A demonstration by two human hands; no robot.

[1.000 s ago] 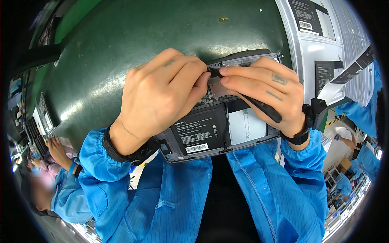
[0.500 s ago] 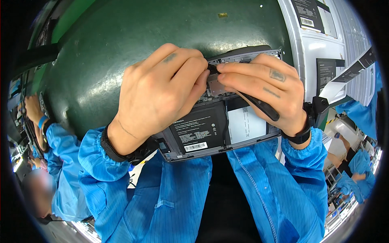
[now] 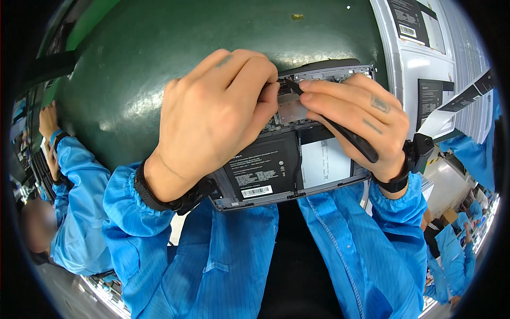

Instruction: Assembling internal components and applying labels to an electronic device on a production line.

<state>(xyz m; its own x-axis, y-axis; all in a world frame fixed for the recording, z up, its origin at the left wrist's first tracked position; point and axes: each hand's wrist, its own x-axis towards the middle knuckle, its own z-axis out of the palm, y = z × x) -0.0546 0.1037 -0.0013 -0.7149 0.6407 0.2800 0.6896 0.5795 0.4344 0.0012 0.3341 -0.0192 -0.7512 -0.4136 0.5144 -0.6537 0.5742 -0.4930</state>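
An opened laptop base (image 3: 297, 196) lies before me, its inner parts exposed, the near edge close to my lap. Inside it are a black battery (image 3: 260, 165) with a white barcode label and a pale flat panel (image 3: 325, 166) to its right. Black tweezers (image 3: 353, 141) are gripped in my right hand (image 3: 372, 114), their tips pointing at the far part of the base beside a silvery metal plate (image 3: 292, 110). My left hand (image 3: 210, 114) has its fingers pinched over the base's far left portion; what they hold, if anything, is hidden.
The base rests on a dark green worktop (image 3: 122, 90). On the right are stacked white trays (image 3: 419, 61) holding black batteries (image 3: 435, 98), with a dark-and-white strip (image 3: 467, 93) sticking out. A co-worker in blue (image 3: 85, 212) sits at the left.
My right hand and the tweezers have moved slightly right, and the tips now show apart from my left fingers. My left hand stays pinched. The view has shifted a little.
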